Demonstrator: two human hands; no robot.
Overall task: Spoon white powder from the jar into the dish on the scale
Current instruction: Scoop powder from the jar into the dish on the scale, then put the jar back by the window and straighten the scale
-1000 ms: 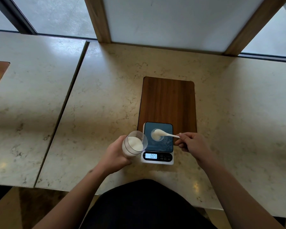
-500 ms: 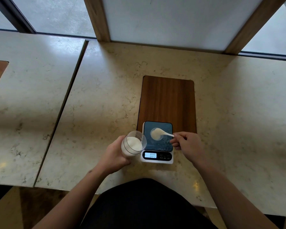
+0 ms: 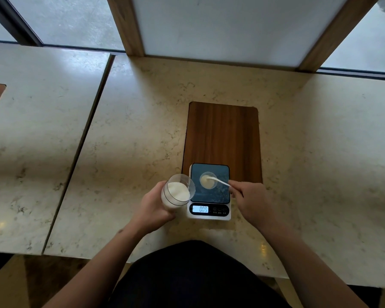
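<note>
A clear jar (image 3: 177, 190) partly filled with white powder is tilted toward the scale, and my left hand (image 3: 153, 207) grips it from below just left of the scale. The white scale (image 3: 210, 191) has a dark glass top and a lit display. On that top sits a small clear dish (image 3: 207, 180) holding a little pale powder. My right hand (image 3: 251, 202) pinches the handle of a white spoon (image 3: 218, 181), whose bowl rests over the dish.
A dark wooden board (image 3: 222, 138) lies flat on the beige marble counter (image 3: 131, 130) behind the scale. A seam (image 3: 85, 138) splits the counter on the left. Window frames and a white panel stand along the far edge. My dark clothing fills the near edge.
The spoon has tipped over the dish and its bowl now looks emptier, while the dish holds more powder. The scale's reading has changed. My left hand and the jar stayed put.
</note>
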